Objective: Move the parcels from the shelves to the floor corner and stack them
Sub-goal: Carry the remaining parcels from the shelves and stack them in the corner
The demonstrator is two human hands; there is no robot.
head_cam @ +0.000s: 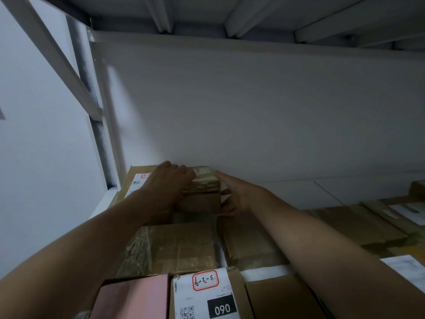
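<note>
Head view: small taped parcel (pixel 202 192) deep on the shelf (pixel 299 194), hard against the back wall (pixel 253 111), long axis running left to right. Sits between both hands, farther in than either wrist. Left hand (pixel 170 183) draped over its top from the left, fingers curled at the far edge, gripping. Right hand (pixel 234 196) touching its right end, forefinger straight along that face; cannot tell whether clasping. Probably calls for a straight pull toward the body, over the nearer taped box (pixel 174 245). Labelled box (pixel 135 180) just beside, under the left wrist.
</note>
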